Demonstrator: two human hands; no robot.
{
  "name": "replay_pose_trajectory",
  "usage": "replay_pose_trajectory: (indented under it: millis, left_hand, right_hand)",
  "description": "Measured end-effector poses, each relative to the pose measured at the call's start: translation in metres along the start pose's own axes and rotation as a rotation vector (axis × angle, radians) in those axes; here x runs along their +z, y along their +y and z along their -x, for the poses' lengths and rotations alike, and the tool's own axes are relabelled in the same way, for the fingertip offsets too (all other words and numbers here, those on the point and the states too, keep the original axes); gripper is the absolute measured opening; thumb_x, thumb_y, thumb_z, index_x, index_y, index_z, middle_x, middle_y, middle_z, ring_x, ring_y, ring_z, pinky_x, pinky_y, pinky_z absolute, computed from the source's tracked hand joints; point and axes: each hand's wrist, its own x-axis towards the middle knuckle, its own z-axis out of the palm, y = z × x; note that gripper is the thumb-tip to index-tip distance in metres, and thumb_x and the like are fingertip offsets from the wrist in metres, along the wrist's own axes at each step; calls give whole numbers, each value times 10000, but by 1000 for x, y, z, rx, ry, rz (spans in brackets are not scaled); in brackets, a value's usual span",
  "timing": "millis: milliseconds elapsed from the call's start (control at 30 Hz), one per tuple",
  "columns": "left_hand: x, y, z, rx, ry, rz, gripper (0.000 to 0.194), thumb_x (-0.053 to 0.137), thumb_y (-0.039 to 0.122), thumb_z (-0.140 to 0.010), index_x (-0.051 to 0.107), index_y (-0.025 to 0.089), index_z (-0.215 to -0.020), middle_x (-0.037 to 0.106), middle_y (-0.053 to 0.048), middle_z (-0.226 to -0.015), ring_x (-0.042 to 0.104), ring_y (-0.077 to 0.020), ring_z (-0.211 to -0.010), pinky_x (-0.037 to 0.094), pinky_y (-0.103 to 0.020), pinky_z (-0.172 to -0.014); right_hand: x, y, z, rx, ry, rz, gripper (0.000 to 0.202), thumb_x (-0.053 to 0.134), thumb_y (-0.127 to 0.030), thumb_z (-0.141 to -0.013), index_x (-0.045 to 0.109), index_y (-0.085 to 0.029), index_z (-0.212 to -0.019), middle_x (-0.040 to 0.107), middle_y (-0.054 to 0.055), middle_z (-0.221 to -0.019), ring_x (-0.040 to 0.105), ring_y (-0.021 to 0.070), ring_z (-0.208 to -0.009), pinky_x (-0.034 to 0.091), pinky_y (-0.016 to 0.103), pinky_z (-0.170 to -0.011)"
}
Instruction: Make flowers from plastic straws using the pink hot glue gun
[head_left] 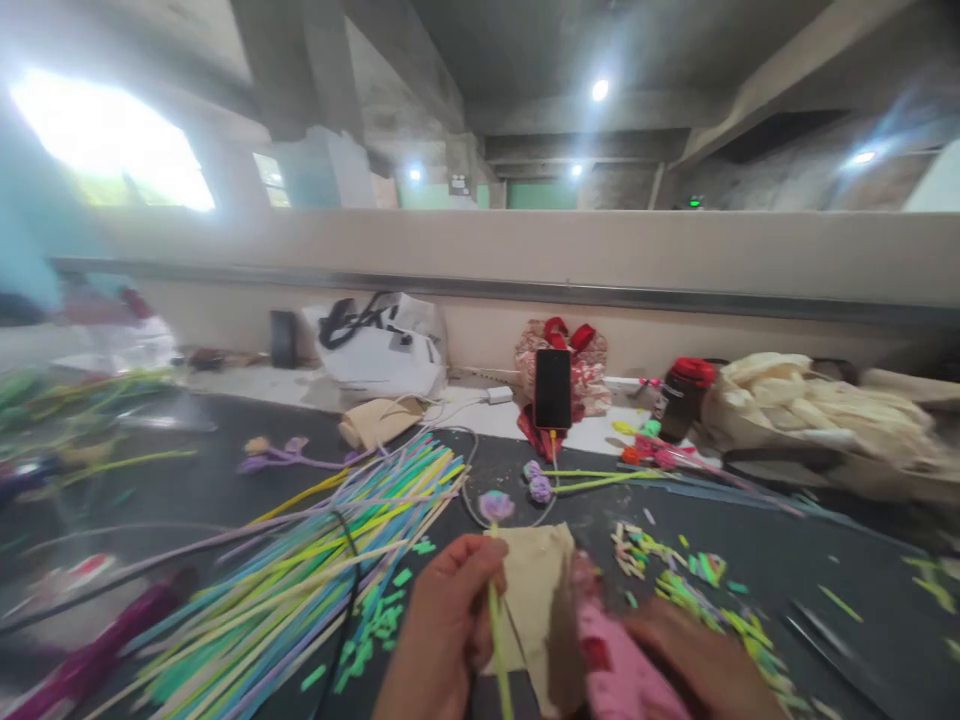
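Observation:
My left hand [457,610] is closed in a pinch around a thin yellow-green stem [498,640]. A small pale purple flower [496,506] tops the stem, just above my fingertips. Behind it lies a beige sheet [538,590], creased and roughly rectangular. On the right, my right hand [697,660] is smeared by motion, its fingers hard to make out. It is beside a pink thing with a red patch [626,665], also blurred; whether the hand grips it is unclear.
Long coloured strips [322,570] lie heaped at left, near green cut bits [375,625]. More cut pieces [686,580] and tweezers-like metal [840,650] are at right. Two purple-topped stems [600,480] lie beyond. A phone [553,390] stands at the back beside a white bag [382,350].

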Motion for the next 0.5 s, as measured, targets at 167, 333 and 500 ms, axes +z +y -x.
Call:
replay_pose_trajectory:
  millis: [167,333,500]
  left_hand:
    - [4,8,5,-106,44,110,312,744,278,-516,451,176,-558,366,109,-398,268,6,-286,185,-99,-292]
    - [10,3,13,-148,110,72,222,720,253,-562,517,179,-613,486,58,-455,419,-45,-322,326,-126,-302]
    - [14,5,15,-207,50,113,185,692,212,-618,525,155,-565,457,62,-431,334,-8,-268,314,-108,-272]
  right_hand:
    - [12,-12,-4,-119,-33,292,345,619,-471,-705,580,-211,-928,668,26,-764,612,201,-631,418,275,-532]
    - [12,-20,-11,-115,-51,283,421,626,-529,-683,596,-198,-943,655,48,-794,592,222,-644,402,301,-539]
    - [-52,-4,-10,108,-59,-48,188,436,-249,-875,612,-212,-925,635,48,-873,582,166,-792,430,255,-679]
